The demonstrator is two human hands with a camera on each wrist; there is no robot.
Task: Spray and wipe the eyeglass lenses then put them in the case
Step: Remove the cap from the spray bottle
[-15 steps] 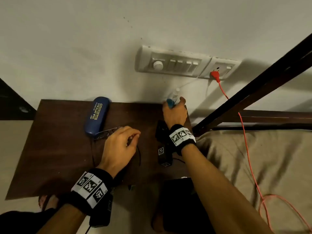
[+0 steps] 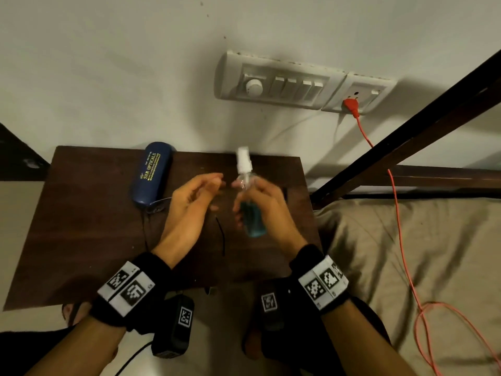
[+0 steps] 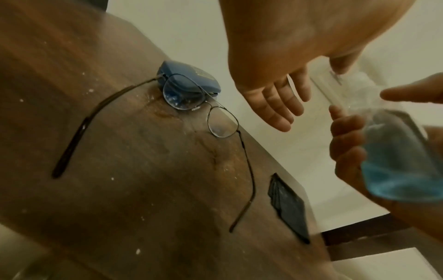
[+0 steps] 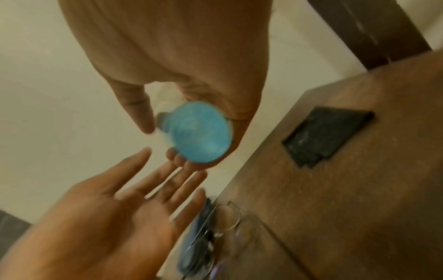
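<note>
My right hand (image 2: 252,191) grips a clear spray bottle (image 2: 252,221) with blue liquid and a white nozzle, held tilted above the middle of the dark wooden table (image 2: 95,226). Its round blue base (image 4: 201,132) faces the right wrist camera. Just left of the bottle my left hand (image 2: 208,185) hovers with fingers straight, holding nothing. The thin metal-framed eyeglasses (image 3: 199,106) lie unfolded on the table, lenses against the end of the shut blue case (image 2: 153,176). In the head view only one lens (image 2: 156,207) shows beside my left forearm.
A folded dark cloth (image 3: 287,206) lies on the table near its right edge. On the wall behind hang a switch panel (image 2: 284,82) and a socket with a red plug (image 2: 351,105). The plug's cable runs over beige bedding (image 2: 406,267). A dark bed rail (image 2: 406,137) slants at the right.
My right hand has brought the spray bottle from the table's back edge up to the middle. My left hand has let go of the eyeglasses and risen beside the bottle.
</note>
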